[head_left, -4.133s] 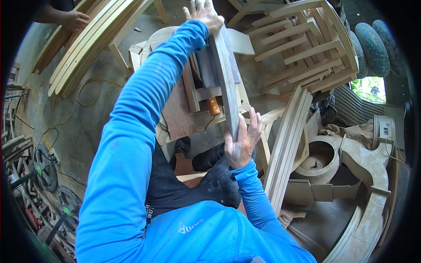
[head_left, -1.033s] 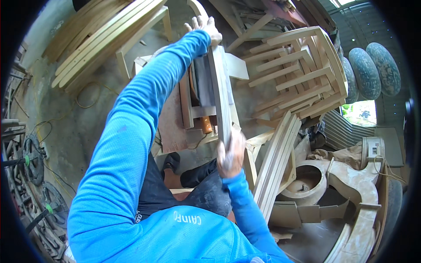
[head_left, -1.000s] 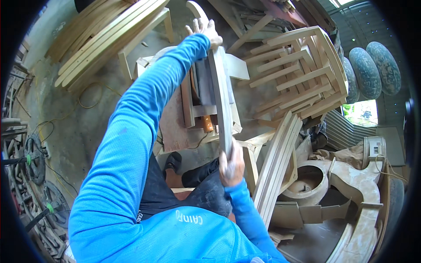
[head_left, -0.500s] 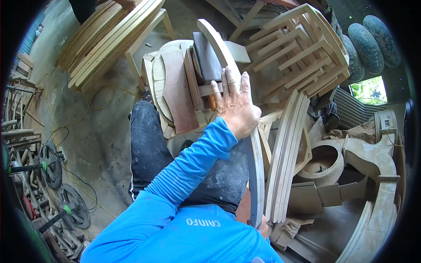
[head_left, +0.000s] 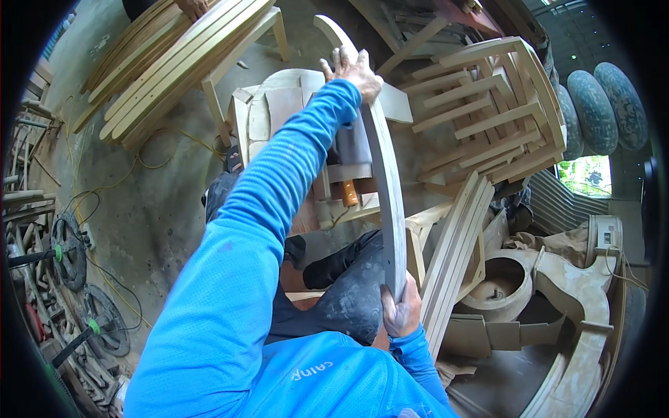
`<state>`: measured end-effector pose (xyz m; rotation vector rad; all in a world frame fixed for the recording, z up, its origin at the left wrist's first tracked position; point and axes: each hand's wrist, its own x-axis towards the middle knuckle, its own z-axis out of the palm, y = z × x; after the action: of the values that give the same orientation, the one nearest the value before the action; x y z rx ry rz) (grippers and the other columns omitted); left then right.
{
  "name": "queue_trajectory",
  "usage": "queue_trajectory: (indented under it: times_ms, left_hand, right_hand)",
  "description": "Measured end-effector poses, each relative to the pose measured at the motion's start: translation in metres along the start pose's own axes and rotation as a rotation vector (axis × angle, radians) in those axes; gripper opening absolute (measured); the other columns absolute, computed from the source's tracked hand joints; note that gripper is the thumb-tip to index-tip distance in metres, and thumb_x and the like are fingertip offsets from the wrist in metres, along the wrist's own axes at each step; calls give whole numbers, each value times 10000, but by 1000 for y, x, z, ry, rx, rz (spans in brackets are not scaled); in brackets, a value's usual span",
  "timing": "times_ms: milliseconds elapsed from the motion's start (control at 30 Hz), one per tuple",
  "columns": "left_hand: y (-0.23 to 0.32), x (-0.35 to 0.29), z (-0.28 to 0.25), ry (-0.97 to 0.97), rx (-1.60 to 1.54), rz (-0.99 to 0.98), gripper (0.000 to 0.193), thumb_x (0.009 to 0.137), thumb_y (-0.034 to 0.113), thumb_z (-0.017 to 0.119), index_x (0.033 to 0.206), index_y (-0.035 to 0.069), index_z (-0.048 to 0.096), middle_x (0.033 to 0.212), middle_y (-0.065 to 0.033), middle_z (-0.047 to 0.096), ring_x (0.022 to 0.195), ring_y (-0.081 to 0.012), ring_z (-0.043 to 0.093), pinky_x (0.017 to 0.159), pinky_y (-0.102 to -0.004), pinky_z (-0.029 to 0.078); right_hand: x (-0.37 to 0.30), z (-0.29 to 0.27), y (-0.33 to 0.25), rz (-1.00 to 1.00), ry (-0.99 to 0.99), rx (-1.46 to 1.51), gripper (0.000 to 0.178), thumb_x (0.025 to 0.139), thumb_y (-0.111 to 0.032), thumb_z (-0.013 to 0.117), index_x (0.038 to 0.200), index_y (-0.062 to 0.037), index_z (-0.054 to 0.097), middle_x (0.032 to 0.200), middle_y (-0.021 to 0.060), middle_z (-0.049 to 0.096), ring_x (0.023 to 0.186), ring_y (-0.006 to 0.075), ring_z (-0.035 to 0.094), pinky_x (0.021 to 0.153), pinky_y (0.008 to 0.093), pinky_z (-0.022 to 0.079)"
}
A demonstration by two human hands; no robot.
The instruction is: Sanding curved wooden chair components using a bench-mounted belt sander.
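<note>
A long curved wooden slat point(head_left: 387, 174) slants from the far middle toward my lap, pale with a greyish near part. My left hand point(head_left: 354, 73) lies over its far part, fingers bent across the wood and the thumb hidden. At the near end my right hand point(head_left: 402, 306) is closed round the slat, thumb showing on the left. Beside the slat, partly covered by my left forearm, is a grey smooth-faced block point(head_left: 354, 146). Below it an orange handle point(head_left: 349, 193) sticks out. A pale wooden seat-like frame point(head_left: 256, 115) stands behind my left arm.
Long curved slats point(head_left: 185, 66) are stacked at the far left, with another person's hand point(head_left: 194, 7) on them. Slatted wooden frames point(head_left: 488, 104) fill the far right. More slats point(head_left: 456, 251) lean right of my right hand. A yellow cord point(head_left: 104, 187) crosses the floor.
My left hand has slid farther away along the slat. My right hand, with the near end, has moved forward from beside my body and now shows fully. The slat has shifted away and slightly left.
</note>
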<state>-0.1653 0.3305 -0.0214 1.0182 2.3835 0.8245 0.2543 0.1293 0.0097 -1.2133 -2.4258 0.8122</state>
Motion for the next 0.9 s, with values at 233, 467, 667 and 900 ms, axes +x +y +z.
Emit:
queue_trajectory:
  times_ms: [233,467,667,900]
  left_hand:
    - [-31,103,-8,50,17,-4,854,931,444,552,1664,192,195,1728,-226,85,1605,-357,93,1281,-576,6]
    - [-53,184,-32,-99,552,419,389,955,207,559,1322,109,644,1658,-317,233,1505,-606,203,1239,-639,239]
    - [-80,274,-8,-60,785,637,309,907,186,632,1186,85,717,1517,-370,439,1390,-562,454,1124,-628,427]
    - [-86,306,-4,-67,484,782,353,887,190,659,1218,74,698,1478,-348,489,1356,-526,501,1096,-608,461]
  right_hand:
    - [92,32,-16,-203,91,-267,537,787,-60,767,1297,-4,612,1462,239,509,1367,429,468,1155,485,360]
    - [153,70,-27,-220,154,-391,532,822,-141,737,1333,-38,631,1609,171,426,1529,411,280,1245,517,198]
    - [203,84,-40,-264,200,-411,540,777,-137,758,1290,-22,634,1614,145,429,1535,413,263,1229,585,184]
    - [257,89,-60,-283,199,-458,540,770,-128,729,1282,4,623,1601,173,433,1527,422,275,1221,566,217]
